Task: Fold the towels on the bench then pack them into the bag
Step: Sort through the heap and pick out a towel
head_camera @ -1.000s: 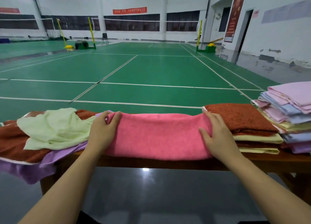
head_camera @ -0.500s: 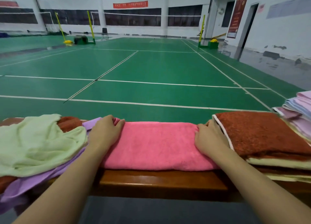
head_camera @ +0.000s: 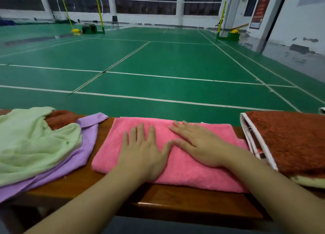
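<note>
On the bench (head_camera: 193, 205), flat-fingered hands press the pink towel (head_camera: 184, 170) lying lengthwise left-right.

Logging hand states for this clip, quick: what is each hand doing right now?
Left hand: open, fingers straight, pressing flat on the pink towel.
Right hand: open, fingers straight, flat on the same towel; holds nothing.

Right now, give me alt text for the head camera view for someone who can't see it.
Both hands, left hand and right hand, press flat on a folded pink towel on a wooden bench. Unfolded green towel and purple towel lie left, a folded rust-red towel right.
</note>
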Motion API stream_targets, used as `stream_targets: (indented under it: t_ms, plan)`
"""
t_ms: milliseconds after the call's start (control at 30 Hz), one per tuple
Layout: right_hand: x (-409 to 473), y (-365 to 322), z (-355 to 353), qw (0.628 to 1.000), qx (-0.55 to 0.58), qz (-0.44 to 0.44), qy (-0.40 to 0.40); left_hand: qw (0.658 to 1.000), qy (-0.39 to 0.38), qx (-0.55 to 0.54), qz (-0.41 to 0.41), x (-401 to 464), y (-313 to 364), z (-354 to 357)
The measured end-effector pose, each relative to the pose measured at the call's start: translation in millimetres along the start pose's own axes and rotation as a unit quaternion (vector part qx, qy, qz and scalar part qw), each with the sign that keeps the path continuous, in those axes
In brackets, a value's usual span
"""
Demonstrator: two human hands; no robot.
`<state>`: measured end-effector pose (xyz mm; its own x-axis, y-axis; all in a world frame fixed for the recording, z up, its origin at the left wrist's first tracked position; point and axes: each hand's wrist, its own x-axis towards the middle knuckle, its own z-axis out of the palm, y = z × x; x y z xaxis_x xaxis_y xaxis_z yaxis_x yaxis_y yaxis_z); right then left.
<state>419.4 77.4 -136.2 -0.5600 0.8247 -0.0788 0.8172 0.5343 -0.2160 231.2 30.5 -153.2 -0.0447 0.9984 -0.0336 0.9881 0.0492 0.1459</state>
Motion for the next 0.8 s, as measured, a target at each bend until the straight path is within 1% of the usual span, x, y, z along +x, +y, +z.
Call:
stream_targets:
  t_ms: [100,200,267,300,367,433,500,567,633,700,800]
  plan:
    - [-3.9,-10.4,-1.2,0.998,-0.039,0.047,-0.015,0.998,-0.010,0.017,0.052,14.8,-10.9,-5.1]
    - [-17.9,-23.4,-7.0,0.990,-0.087,0.104,-0.036,0.989,-0.033,0.031,0.142,28.4,-20.0,-10.1]
    - [-28.0,-32.4,-16.5,0.981,-0.129,0.138,-0.037,0.979,-0.043,0.014,0.196,37.7,-25.6,-17.3]
    - [-32.5,-37.1,-20.7,0.976,-0.150,0.150,-0.040,0.976,-0.037,0.002,0.213,41.1,-27.4,-21.0]
    - [-40.0,-45.7,-26.1,0.970,-0.173,0.166,-0.051,0.974,0.018,0.025,0.223,41.7,-26.8,-28.4]
    - [-44.6,-50.3,-30.3,0.969,-0.160,0.182,-0.056,0.975,0.087,0.082,0.188,33.9,-19.0,-36.7]
    - [-46.8,-48.7,-34.2,0.971,-0.127,0.199,-0.036,0.983,0.106,0.098,0.113,18.5,-6.3,-43.9]
    - [-47.3,-41.6,-38.1,0.969,-0.113,0.218,0.014,0.991,0.089,0.090,0.042,2.4,5.4,-48.1]
    - [-46.5,-32.2,-40.9,0.960,-0.136,0.239,0.057,0.996,0.046,0.072,0.000,-10.4,11.6,-47.6]
    - [-46.2,-25.9,-41.4,0.956,-0.139,0.250,0.061,0.998,0.012,0.059,-0.007,-18.1,14.8,-43.3]
    - [-46.0,-24.1,-39.3,0.958,-0.115,0.259,0.040,0.998,0.005,0.063,0.017,-17.5,15.8,-34.8]
